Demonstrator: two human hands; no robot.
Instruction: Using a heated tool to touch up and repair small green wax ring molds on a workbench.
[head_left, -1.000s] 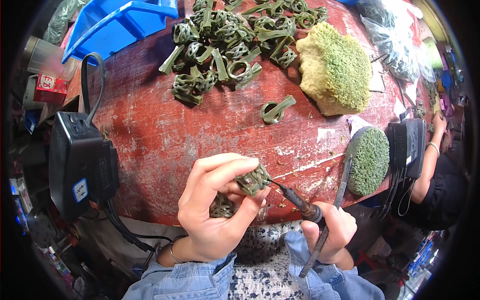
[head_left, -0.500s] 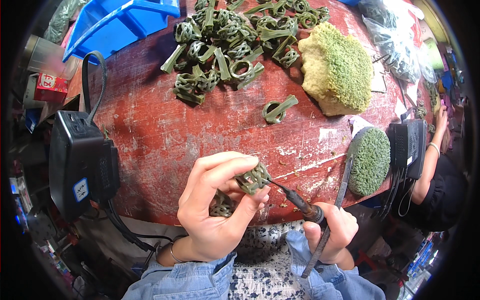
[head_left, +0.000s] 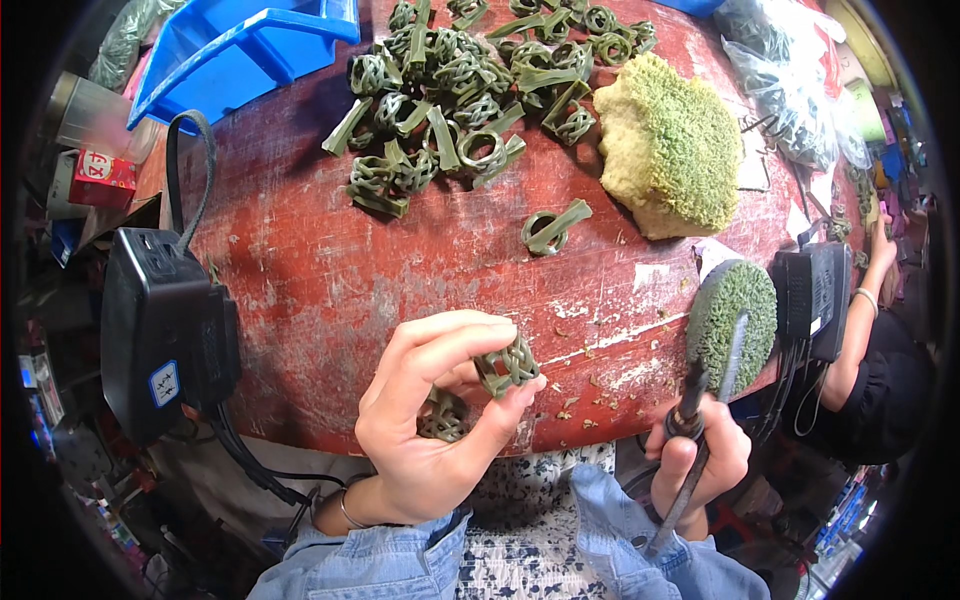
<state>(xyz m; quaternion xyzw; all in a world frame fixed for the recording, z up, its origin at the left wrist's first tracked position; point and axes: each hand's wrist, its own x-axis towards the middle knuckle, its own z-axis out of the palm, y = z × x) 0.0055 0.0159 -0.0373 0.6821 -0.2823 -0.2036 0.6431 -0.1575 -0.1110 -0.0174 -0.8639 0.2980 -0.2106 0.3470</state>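
Note:
My left hand (head_left: 425,430) pinches an openwork green wax ring (head_left: 508,368) between thumb and fingertips. A second latticed green piece (head_left: 442,415) is tucked in the curve of that palm, partly hidden by the fingers. In my right hand (head_left: 712,455) are two tools: a dark pen-like tool with a heated-looking metal collar (head_left: 687,408) and a long thin metal file (head_left: 690,487). Both tools point up over a rough green oval pad (head_left: 715,310) at the table's right edge. The pen's tip stands apart from the ring.
Several green wax rings (head_left: 455,70) are heaped at the far side of the red worn table (head_left: 320,290); one ring (head_left: 546,234) lies alone. A crumbly yellow-green sponge (head_left: 670,145), black power boxes (head_left: 165,330) (head_left: 812,290), and a blue bin (head_left: 250,60) surround it. A co-worker's arm (head_left: 860,330) shows right.
My right hand has moved right, taking the pen-like tool away from the ring, and both tools now tilt upward. The left hand keeps the ring almost where it was.

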